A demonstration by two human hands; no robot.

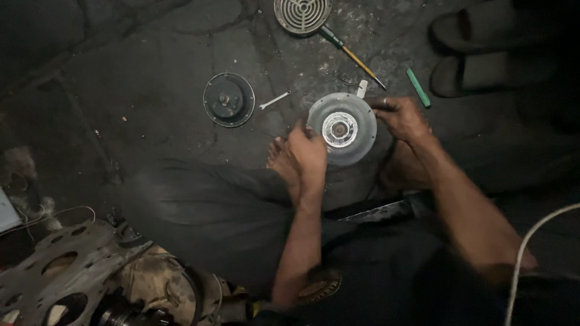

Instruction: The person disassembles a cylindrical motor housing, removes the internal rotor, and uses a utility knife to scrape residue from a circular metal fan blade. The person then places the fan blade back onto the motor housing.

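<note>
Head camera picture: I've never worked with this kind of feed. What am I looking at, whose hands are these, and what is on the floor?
There is no machine here. The single picture comes from a camera on a person's head, looking down at their own hands and legs as they sit on a dark, stained floor.

The left hand and right hand grip opposite edges of a round grey disc with a shiny hub in the middle.

Lying loose on the floor: a dark round housing, a small wrench, a screwdriver, a round metal grille and a green stick. A perforated metal plate sits lower left.
</note>
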